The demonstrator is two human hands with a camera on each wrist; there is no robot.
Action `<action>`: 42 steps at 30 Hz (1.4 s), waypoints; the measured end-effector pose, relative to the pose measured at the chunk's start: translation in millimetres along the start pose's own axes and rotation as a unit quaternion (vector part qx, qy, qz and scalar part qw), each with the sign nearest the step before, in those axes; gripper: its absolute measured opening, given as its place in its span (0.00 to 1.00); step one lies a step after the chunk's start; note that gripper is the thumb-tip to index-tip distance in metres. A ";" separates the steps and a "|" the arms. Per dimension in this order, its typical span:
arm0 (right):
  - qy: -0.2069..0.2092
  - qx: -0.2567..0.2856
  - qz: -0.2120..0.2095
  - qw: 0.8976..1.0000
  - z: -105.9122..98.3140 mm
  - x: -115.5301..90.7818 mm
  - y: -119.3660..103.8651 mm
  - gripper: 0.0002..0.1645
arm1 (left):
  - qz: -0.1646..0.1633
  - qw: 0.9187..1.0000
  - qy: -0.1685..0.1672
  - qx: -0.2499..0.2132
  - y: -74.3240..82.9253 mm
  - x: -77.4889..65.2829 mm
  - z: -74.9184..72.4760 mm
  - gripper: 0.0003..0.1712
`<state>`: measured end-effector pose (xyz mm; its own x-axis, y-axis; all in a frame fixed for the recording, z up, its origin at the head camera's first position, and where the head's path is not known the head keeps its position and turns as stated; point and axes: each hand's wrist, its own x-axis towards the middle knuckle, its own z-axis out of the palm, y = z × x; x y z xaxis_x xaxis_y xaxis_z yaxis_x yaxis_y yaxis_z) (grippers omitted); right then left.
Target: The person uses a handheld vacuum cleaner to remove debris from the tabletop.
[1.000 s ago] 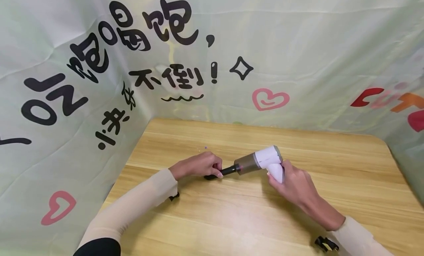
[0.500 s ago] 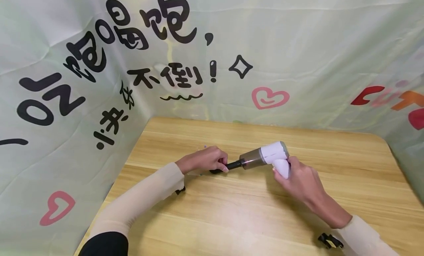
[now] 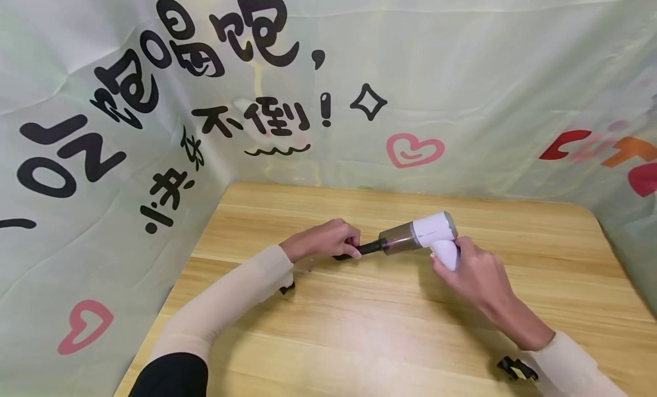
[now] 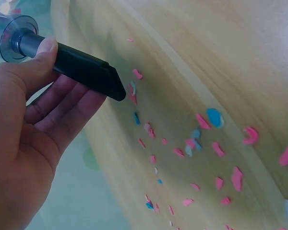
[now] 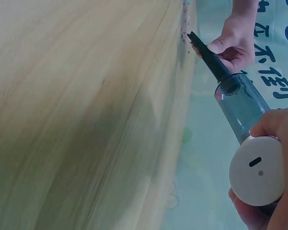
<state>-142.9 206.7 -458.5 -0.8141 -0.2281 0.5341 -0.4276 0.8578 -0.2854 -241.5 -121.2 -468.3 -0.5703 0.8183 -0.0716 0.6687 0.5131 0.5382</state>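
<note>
A white handheld vacuum cleaner (image 3: pixel 435 228) with a see-through dust cup (image 5: pixel 244 106) is held over the table by both hands. My right hand (image 3: pixel 479 277) grips its handle at the rear end. Toward the front, my left hand (image 3: pixel 331 238) holds the black nozzle (image 4: pixel 84 69), thumb on one side and fingers on the other. The nozzle's slanted tip is close over the tabletop. In the left wrist view, many small pink and blue scraps (image 4: pixel 237 178) lie scattered near the tip. A pink bit shows inside the cup in the right wrist view.
The wooden table (image 3: pixel 359 328) meets a pale printed cloth (image 3: pixel 487 72) along its back and sides. Black wrist mounts (image 3: pixel 517 369) hang below both sleeves, close over the tabletop.
Both hands have shifted to the right and a little toward the back of the table, carrying the vacuum cleaner with them. Their holds on it look the same.
</note>
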 end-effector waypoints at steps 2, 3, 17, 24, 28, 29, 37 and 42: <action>0.004 -0.004 0.000 1.000 -0.6 0.6 0.9 0.32 | 0.004 1.000 0.003 0.003 -0.1 2.2 -0.5 0.09; 0.005 -0.005 0.000 1.000 -0.9 0.8 1.4 0.32 | 0.005 1.000 0.005 0.004 -0.1 3.4 -0.6 0.09; 0.024 -0.017 -0.019 0.999 2.7 4.0 3.8 0.30 | 0.002 1.000 0.001 0.001 -4.4 9.4 0.7 0.09; 0.030 -0.010 -0.022 0.999 5.4 2.9 5.7 0.29 | -0.001 1.000 0.002 0.004 -4.8 8.8 0.5 0.09; 0.025 -0.007 -0.018 1.000 6.6 2.1 6.7 0.30 | -0.005 1.000 -0.005 0.003 -3.7 7.8 0.8 0.09; 0.023 -0.007 -0.017 1.000 6.9 2.0 7.0 0.30 | -0.007 1.000 -0.006 0.004 -3.3 7.5 1.0 0.09; -0.003 -0.006 -0.008 1.000 4.2 1.3 7.4 0.31 | -0.011 1.000 -0.010 -0.006 0.0 5.5 3.6 0.09; -0.011 -0.004 -0.009 1.000 -0.3 0.4 7.9 0.31 | -0.005 1.000 -0.015 -0.021 1.7 5.4 6.7 0.10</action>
<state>-146.5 213.5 -460.3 -0.8146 -0.2534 0.5217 -0.4392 0.8571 -0.2694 -240.2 -114.2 -473.4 -0.5623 0.8207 -0.1014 0.6424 0.5107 0.5714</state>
